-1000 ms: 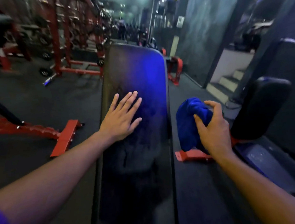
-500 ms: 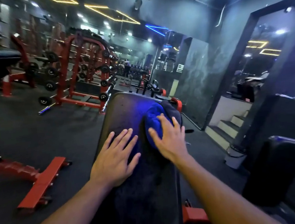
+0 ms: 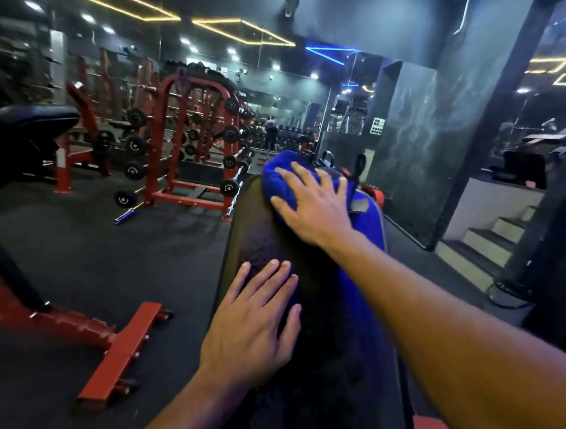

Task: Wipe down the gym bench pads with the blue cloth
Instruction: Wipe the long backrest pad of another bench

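Observation:
A long black bench pad runs away from me down the middle of the view. My right hand presses the bunched blue cloth flat against the pad's far end, fingers spread and straight. My left hand rests flat on the pad nearer to me, on its left side, fingers straight and holding nothing. The cloth covers the pad's far top edge, and part of it is hidden under my right hand.
A red bench foot lies on the dark floor to the left, below another black pad. Red racks with weight plates stand behind. Steps and a dark wall are to the right.
My right hand carried the cloth from beside the bench onto the pad, then slid it to the far end. My left hand stayed flat on the pad. The view has tilted up.

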Motion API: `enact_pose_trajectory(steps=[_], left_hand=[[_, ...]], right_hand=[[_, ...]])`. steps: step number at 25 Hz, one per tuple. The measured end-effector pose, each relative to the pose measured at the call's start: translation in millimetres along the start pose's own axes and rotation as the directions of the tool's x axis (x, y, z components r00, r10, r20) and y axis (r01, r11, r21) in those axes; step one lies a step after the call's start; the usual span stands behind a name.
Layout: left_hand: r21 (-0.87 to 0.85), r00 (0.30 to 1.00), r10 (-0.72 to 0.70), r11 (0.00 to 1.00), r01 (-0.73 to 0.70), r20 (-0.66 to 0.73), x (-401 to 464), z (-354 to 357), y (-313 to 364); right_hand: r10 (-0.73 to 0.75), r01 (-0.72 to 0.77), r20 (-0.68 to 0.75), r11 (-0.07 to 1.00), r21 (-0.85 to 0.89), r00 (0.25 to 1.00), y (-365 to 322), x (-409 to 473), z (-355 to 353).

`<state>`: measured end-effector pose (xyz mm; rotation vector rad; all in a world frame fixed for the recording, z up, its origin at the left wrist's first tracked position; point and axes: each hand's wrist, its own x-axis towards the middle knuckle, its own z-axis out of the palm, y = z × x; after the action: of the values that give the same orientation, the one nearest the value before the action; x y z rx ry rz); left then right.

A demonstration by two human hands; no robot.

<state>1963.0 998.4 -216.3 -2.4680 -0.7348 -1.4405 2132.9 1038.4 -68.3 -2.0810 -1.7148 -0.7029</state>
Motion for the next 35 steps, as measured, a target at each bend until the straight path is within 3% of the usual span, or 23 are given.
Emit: enact_pose_trajectory(steps=[2,4,6,9,13,14,16,18,19,22,24,27,31,33,35], left_hand=[[-0.016,1.0,0.006,1.0,-0.007,-0.019,-1,-2,0],[-0.002,1.0,0.01,1.0,-0.01,-0.016,-2,-3,1],[0.006,1.0,0.005,1.0,-0.005,-0.01,-1,-2,3],[0.022,1.0,0.012,1.0,-0.012,0.008,-1,0,3],[0.015,1.0,0.016,1.0,-0.015,-0.013,-1,0,2],[0.003,1.0,0.017,1.0,-0.017,-0.022,-1,0,1],[-0.024,0.999,0.021,0.999,-0.022,-0.031,1,0,0],[-0.033,0.999,0.018,0.999,-0.019,-0.028,0,-3,-1],[-0.032,1.0,0.019,0.999,-0.02,-0.022,0,-3,1],[-0.023,1.0,0.023,0.999,-0.023,-0.013,1,-6,5],[-0.027,0.999,0.025,0.999,-0.026,-0.021,1,-4,0],[-0.022,1.0,-0.006,1.0,0.006,-0.012,0,-6,-2],[-0.131,0.985,-0.051,0.989,0.073,0.162,-6,-31,5],[-0.151,0.979,-0.113,0.979,0.139,0.169,-37,-40,10],[-0.178,0.968,-0.168,0.963,0.201,0.186,-90,-50,23]], right_hand=[[-0.093,0.093,-0.019,0.996,0.008,0.995,-12,-23,1],[-0.077,0.075,-0.063,0.997,-0.036,0.995,14,-57,5],[0.024,-0.024,-0.105,1.0,0.002,0.994,60,-81,2],[0.236,-0.224,-0.007,0.931,0.288,0.972,104,-63,-2],[0.464,-0.463,0.059,0.847,0.261,0.884,82,0,-9],[0.46,-0.463,0.062,0.865,0.192,0.886,74,1,-10],[0.295,-0.294,0.004,0.953,0.075,0.956,63,-28,-14],[0.061,-0.059,-0.034,0.996,0.064,0.998,64,-81,-14],[0.025,-0.021,-0.03,0.992,0.126,0.999,72,-109,-14],[0.21,-0.201,0.02,0.901,0.384,0.978,98,-126,-20],[0.291,-0.276,0.008,0.9,0.337,0.957,94,-92,-18],[0.301,-0.304,0.053,0.921,0.244,0.952,70,-55,-18],[0.208,-0.206,0.24,0.978,-0.032,0.948,88,-95,-55],[0.275,-0.266,0.246,0.961,-0.07,0.929,103,-105,-86],[0.302,-0.308,0.123,0.951,0.032,0.945,99,-103,-103]])
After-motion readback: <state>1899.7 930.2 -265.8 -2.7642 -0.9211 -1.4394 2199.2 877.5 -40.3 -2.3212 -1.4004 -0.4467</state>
